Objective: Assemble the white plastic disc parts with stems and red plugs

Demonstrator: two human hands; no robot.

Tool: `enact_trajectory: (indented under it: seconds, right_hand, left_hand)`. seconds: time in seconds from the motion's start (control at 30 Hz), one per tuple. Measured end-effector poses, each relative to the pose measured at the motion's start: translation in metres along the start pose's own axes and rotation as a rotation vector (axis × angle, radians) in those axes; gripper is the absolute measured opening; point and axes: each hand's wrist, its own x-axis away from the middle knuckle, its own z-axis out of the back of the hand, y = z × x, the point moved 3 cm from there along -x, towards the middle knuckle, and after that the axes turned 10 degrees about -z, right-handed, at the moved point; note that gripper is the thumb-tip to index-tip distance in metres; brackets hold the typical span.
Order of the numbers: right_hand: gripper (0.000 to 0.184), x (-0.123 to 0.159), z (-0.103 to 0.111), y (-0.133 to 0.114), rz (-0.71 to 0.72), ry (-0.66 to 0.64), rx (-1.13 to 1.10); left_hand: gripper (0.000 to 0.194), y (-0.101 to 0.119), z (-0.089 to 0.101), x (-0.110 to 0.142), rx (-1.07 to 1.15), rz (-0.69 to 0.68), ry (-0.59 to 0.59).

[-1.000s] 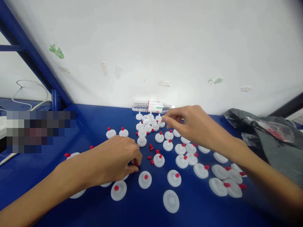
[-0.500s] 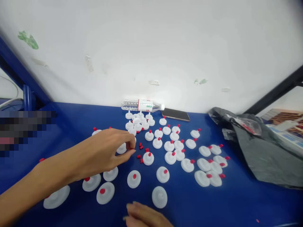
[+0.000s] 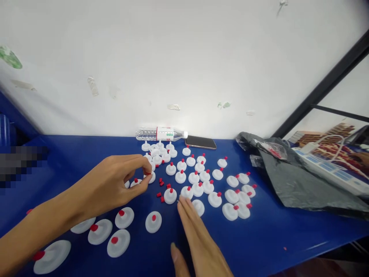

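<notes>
My left hand (image 3: 123, 179) is pinched shut, a small red cap (image 3: 147, 173) between thumb and forefinger. It hovers beside a white round disc with a central nozzle (image 3: 151, 177). My right hand (image 3: 198, 240) lies palm down, fingers stretched out and thumb apart. Its fingertips rest against an uncapped white disc (image 3: 198, 208) and a white disc with a red cap on its nozzle (image 3: 186, 192). Several loose red caps (image 3: 161, 183) lie between the two hands. Uncapped white discs (image 3: 157, 160) are heaped behind them.
Capped white discs (image 3: 215, 199) spread over the blue table (image 3: 259, 238), right and front left. A water bottle (image 3: 165, 134) lies along the wall beside a phone (image 3: 200, 142). To the right are a grey plastic bag (image 3: 285, 181) and a power strip (image 3: 331, 169).
My right hand has moved forward, and the uncapped disc and a capped one now sit farther from me, against the group. My left hand keeps its pinch. The view has turned right.
</notes>
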Motion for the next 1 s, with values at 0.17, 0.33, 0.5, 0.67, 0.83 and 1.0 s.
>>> enact_trajectory:
  seconds: [0.17, 0.33, 0.5, 0.67, 0.83, 1.0]
  right_hand:
    - [0.068, -0.013, 0.012, -0.002, 0.023, 0.049, -0.003]
    - [0.070, -0.020, 0.014, -0.014, -0.041, -0.025, -0.075]
    - [0.075, -0.033, 0.021, -0.011, -0.127, -0.084, -0.086]
    - [0.070, -0.043, 0.030, 0.002, -0.149, -0.110, -0.095]
    - [0.066, -0.051, 0.035, 0.005, -0.120, -0.085, -0.072]
    - [0.066, -0.057, 0.046, 0.011, -0.082, -0.069, 0.059]
  left_hand:
    - [0.014, -0.001, -0.002, 0.002, 0.004, -0.059, 0.004]
    - [0.012, 0.000, -0.001, 0.002, -0.009, -0.076, 0.035]
    - [0.016, 0.000, -0.001, 0.002, -0.034, -0.074, 0.063]
    - [0.014, -0.001, -0.002, 0.003, -0.022, -0.105, 0.050]
    - [0.014, -0.002, 0.000, 0.004, -0.045, -0.108, 0.060]
    - [0.012, -0.006, 0.002, 0.004, -0.039, -0.085, 0.101]
